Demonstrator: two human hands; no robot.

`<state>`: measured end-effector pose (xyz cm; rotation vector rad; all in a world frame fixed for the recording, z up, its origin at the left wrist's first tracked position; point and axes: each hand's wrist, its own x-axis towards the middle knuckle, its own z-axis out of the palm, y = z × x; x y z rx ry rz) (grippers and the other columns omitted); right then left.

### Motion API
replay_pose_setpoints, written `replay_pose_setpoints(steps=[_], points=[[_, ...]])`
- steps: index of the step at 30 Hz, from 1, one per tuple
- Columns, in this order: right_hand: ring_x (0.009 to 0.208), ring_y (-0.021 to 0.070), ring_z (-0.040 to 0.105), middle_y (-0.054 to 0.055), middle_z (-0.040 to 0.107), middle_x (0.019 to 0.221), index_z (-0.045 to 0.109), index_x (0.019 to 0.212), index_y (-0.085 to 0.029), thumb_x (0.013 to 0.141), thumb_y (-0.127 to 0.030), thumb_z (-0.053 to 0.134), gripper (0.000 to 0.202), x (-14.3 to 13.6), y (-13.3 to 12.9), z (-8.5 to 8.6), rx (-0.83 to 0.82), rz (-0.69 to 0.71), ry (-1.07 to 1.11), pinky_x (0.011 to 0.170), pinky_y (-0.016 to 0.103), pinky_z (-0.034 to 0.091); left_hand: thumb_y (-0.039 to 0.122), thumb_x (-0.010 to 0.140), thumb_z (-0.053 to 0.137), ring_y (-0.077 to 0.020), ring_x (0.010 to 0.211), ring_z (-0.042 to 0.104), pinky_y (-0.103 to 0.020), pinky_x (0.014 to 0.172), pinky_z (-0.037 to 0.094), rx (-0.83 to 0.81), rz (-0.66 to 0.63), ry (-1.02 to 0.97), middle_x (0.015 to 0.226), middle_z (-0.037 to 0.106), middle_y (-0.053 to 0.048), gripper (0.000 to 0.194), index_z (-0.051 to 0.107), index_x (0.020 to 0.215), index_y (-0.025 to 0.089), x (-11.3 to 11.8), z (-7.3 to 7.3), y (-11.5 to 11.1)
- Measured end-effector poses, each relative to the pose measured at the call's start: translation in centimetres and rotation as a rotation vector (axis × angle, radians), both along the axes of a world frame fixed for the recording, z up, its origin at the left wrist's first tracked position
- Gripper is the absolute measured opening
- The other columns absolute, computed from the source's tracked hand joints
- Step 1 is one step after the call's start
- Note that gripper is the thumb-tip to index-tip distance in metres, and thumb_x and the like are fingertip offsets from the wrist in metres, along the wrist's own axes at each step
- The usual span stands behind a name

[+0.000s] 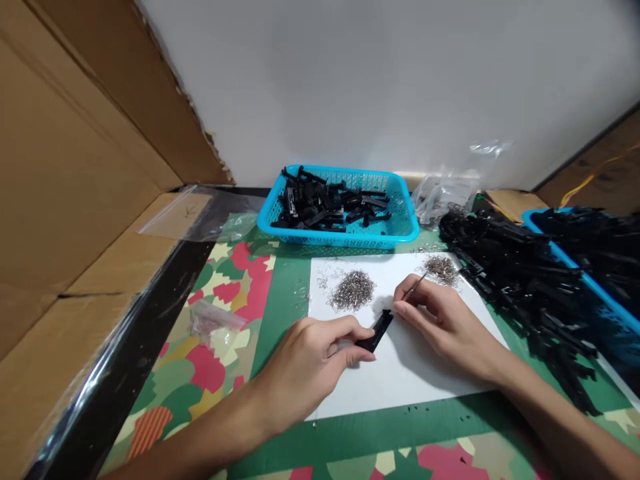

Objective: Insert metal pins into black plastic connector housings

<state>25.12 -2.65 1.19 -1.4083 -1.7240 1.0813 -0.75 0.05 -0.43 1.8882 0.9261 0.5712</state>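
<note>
My left hand [320, 350] pinches a narrow black plastic part [380, 331] between thumb and fingers, tilted over a white sheet of paper [400, 383]. Close to the part's upper end, my right hand [437, 313] is closed on a thin metal tool [415, 287], perhaps tweezers; its lower tip is hidden by the fingers. Just beyond the left hand lies a heap of small metal springs or clips [354, 291]. A second heap of small metal pieces [441, 269] sits behind the right hand.
A blue basket [340, 239] with black parts stands at the back. On the right, a pile of black parts [520, 273] lies beside another blue basket [595, 280]. Plastic bags [447, 190] rest against the wall; cardboard [75, 167] borders the left.
</note>
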Motion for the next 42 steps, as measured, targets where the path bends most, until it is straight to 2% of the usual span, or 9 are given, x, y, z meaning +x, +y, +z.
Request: replay_pose_setpoints(steps=[6,12,15,19,22,26,31,34,42], points=[[0.076,0.0165,0.052,0.0,0.057,0.079,0.058,0.088,-0.02,0.113,-0.05,0.05,0.039,0.0,1.0,0.6,0.016,-0.072,0.354,0.073,0.029,0.042,0.017,0.095,0.073,-0.0118,0.052,0.062,-0.02,0.051,0.048,0.192,0.072,-0.125,0.072,0.078,0.003,0.016,0.084,0.103,0.025,-0.3,0.9,0.4],[0.075,0.0155,0.048,-0.001,0.057,0.082,0.071,0.104,-0.019,0.105,-0.06,0.06,0.043,-0.4,1.2,1.4,-0.049,0.049,0.286,0.069,0.026,0.038,0.027,0.095,0.073,-0.014,0.054,0.065,-0.02,0.047,0.049,0.243,0.169,-0.147,0.08,0.082,0.002,0.015,0.085,0.104,0.031,-0.6,1.3,0.8],[0.068,0.0136,0.043,-0.005,0.049,0.074,0.074,0.114,-0.021,0.099,-0.056,0.072,0.038,-0.1,1.2,1.2,-0.084,0.063,0.22,0.062,0.025,0.033,0.034,0.096,0.074,-0.013,0.047,0.056,-0.021,0.042,0.044,0.192,0.201,-0.148,0.074,0.078,0.002,0.015,0.086,0.104,0.031,-0.6,1.3,0.8],[0.062,0.0117,0.035,-0.007,0.042,0.066,0.08,0.109,-0.02,0.097,-0.052,0.076,0.034,0.2,1.3,0.5,0.058,0.096,0.074,0.059,0.025,0.029,0.043,0.098,0.071,-0.0122,0.043,0.049,-0.021,0.044,0.044,0.142,0.228,-0.175,0.056,0.063,0.004,0.021,0.086,0.103,0.029,-0.3,0.8,0.6],[0.058,0.0113,0.037,-0.004,0.053,0.065,0.082,0.105,-0.019,0.103,-0.051,0.068,0.036,0.4,1.5,0.3,0.224,0.102,-0.048,0.059,0.026,0.033,0.051,0.101,0.068,-0.0129,0.043,0.048,-0.02,0.046,0.044,0.102,0.284,-0.175,0.05,0.047,0.008,0.033,0.081,0.123,0.03,-0.2,0.3,0.6],[0.066,0.0162,0.06,0.007,0.076,0.079,0.083,0.099,-0.018,0.109,-0.052,0.056,0.044,2.3,1.8,1.3,0.467,-0.12,-0.297,0.064,0.027,0.045,0.056,0.102,0.066,-0.0167,0.056,0.059,-0.022,0.053,0.051,0.138,0.365,-0.216,0.068,0.058,0.004,0.054,0.063,0.148,0.029,-0.1,0.3,1.0],[0.065,0.0202,0.064,0.008,0.075,0.075,0.08,0.097,-0.017,0.106,-0.058,0.054,0.05,8.7,1.7,4.0,0.492,-0.559,-0.521,0.062,0.029,0.046,0.05,0.104,0.062,-0.0162,0.073,0.065,-0.022,0.056,0.053,0.207,0.357,-0.21,0.119,0.068,-0.005,0.032,0.072,0.127,0.03,-0.4,0.9,1.5],[0.063,0.0238,0.065,0.012,0.076,0.074,0.079,0.088,-0.016,0.099,-0.068,0.053,0.059,12.8,1.2,5.2,0.475,-0.727,-0.61,0.061,0.032,0.044,0.043,0.107,0.056,-0.0154,0.073,0.066,-0.024,0.06,0.053,0.227,0.293,-0.172,0.127,0.066,-0.006,0.026,0.076,0.109,0.027,-0.5,0.7,1.5],[0.067,0.0284,0.07,0.013,0.077,0.073,0.082,0.082,-0.018,0.088,-0.067,0.052,0.058,16.4,1.7,6.0,0.297,-0.746,-0.773,0.06,0.033,0.044,0.027,0.106,0.048,-0.0149,0.068,0.058,-0.027,0.063,0.046,0.21,0.189,-0.153,0.114,0.068,-0.003,0.031,0.075,0.091,0.026,-0.1,1.1,0.9]])
